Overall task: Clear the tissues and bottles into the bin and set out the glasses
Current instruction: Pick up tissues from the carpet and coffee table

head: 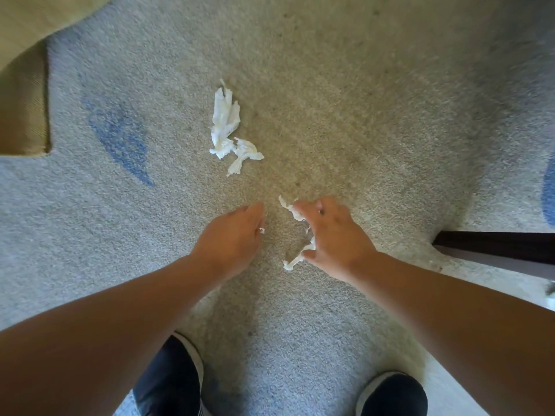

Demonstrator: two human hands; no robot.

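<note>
Underneath, grey carpet (360, 100) lies below both hands. Just apart, the left hand (231, 238) and right hand (333, 235) hang side by side. Crumpled tissues (225, 121) lie ahead of the left hand, untouched. The right hand curls round a twisted tissue strip (292, 210). A white scrap (262, 230) shows at the left hand's edge (grip cannot be determined).

No text, label or number seems readable anywhere in view.
</note>
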